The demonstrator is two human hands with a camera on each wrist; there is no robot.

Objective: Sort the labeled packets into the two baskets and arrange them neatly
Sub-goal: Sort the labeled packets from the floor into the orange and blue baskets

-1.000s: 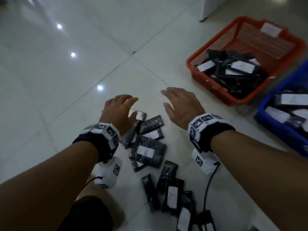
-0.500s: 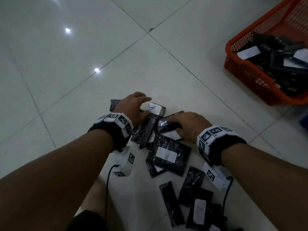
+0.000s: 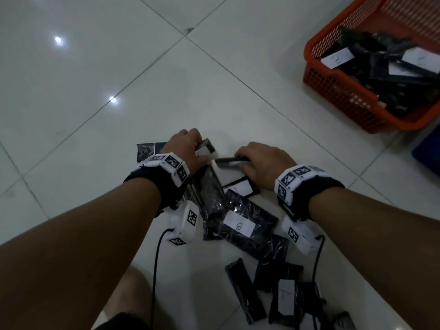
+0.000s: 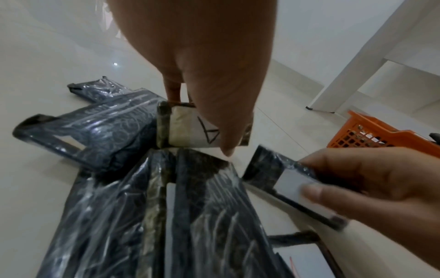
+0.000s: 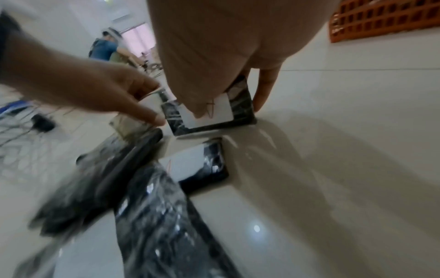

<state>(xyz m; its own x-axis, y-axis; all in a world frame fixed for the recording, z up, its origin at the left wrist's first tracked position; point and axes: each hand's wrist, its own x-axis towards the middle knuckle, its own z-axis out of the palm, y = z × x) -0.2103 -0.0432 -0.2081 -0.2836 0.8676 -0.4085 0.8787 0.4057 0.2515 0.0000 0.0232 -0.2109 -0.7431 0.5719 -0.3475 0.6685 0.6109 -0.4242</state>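
Pinching an A-labelled packet off the floor pile, the left hand now grips it, while the right hand has lifted another packet clear.

Black wristbands with white marker-tagged blocks, cabled white camera pods beneath.

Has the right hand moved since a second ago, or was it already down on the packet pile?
Yes. The right hand came down from hovering open above the pile and now pinches a small packet at its far end, beside the left hand.
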